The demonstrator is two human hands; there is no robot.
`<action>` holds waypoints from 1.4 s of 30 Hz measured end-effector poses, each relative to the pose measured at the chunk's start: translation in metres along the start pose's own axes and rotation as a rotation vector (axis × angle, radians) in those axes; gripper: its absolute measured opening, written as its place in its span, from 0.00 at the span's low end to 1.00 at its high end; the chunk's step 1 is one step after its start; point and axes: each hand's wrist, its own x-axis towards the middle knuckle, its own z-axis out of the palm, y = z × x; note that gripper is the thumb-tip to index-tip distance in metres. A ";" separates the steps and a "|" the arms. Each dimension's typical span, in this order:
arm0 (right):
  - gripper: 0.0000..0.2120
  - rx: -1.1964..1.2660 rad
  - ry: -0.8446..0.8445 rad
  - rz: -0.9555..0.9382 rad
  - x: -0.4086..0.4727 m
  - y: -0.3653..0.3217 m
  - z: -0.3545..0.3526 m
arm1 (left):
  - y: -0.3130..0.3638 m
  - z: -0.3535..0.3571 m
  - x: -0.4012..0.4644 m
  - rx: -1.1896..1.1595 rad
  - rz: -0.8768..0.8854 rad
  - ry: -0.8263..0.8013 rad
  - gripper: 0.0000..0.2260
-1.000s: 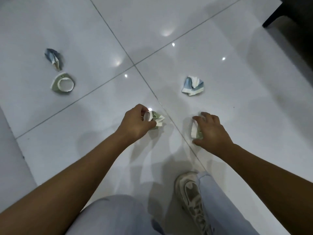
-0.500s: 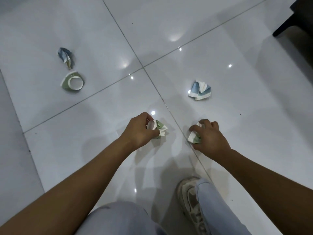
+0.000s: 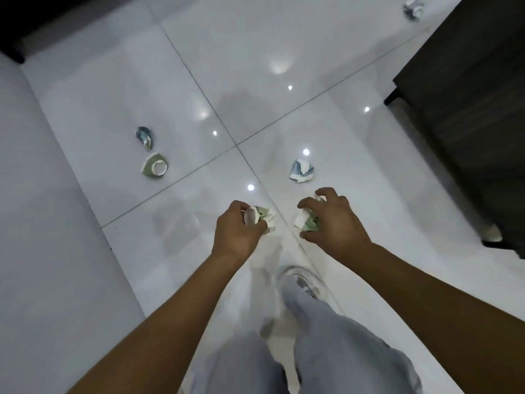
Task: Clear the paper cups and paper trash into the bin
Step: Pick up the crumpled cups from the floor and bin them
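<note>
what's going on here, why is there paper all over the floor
A person is picking litter off a white tiled floor. The left hand grips a crushed green paper cup, and the right hand grips another crumpled green cup. Left lying are a green cup, a blue scrap beside it, a blue-white wad ahead, and one far off. No bin is in view.
</note>
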 end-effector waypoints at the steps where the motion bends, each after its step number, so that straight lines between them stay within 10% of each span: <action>1: 0.24 0.014 0.017 0.011 -0.020 -0.011 -0.025 | 0.021 -0.013 -0.020 0.009 0.012 -0.007 0.10; 20: 0.25 0.222 0.466 0.313 -0.418 -0.113 -0.403 | 0.391 -0.130 -0.407 0.140 0.476 -0.253 0.12; 42: 0.27 0.399 0.771 0.758 -0.805 0.310 -0.510 | 0.546 0.369 -0.731 0.408 0.857 -0.765 0.12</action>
